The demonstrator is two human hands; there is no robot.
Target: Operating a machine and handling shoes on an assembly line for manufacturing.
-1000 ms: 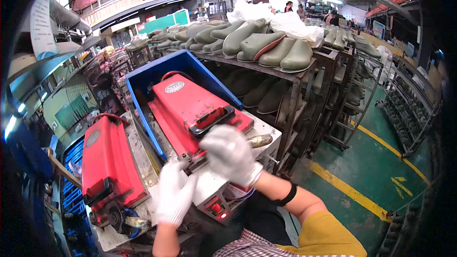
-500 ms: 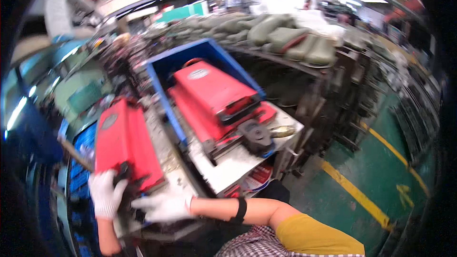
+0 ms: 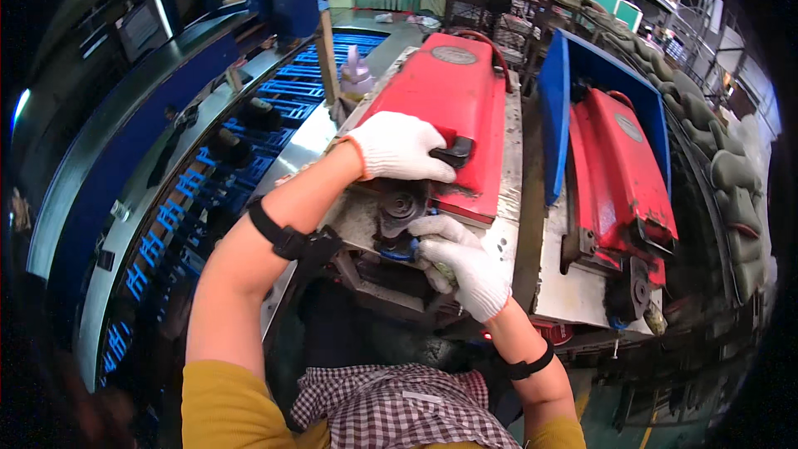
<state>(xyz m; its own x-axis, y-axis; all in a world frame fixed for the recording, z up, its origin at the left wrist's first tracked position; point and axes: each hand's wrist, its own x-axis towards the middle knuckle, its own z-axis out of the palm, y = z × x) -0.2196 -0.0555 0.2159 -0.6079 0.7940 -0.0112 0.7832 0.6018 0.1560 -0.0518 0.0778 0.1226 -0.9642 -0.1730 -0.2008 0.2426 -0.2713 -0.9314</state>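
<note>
A red machine cover (image 3: 449, 66) with an oval plate stands on the worktable in front of me. My left hand (image 3: 403, 145), in a white knitted glove, has its fingers closed at the black handle (image 3: 455, 151) on the cover's near end. Below it sits a dark round housing (image 3: 399, 206) with a blue part under it. My right hand (image 3: 465, 262), gloved too, curls its fingers beside that housing; a greenish-yellow piece shows at them, but its kind is mostly hidden.
At right, a second red machine (image 3: 623, 162) stands partly inside a blue open box (image 3: 565, 108). Greenish-grey padded pieces (image 3: 731, 175) are heaped beyond it. On the left runs a rack of blue bars (image 3: 287, 83), with a wooden post (image 3: 327, 58) and a pale purple bottle (image 3: 356, 73) nearby.
My view has swung left, so the near red machine is now central. Both hands remain at its near end; the right has moved from the tabletop to beside the dark housing, fingers now curled.
</note>
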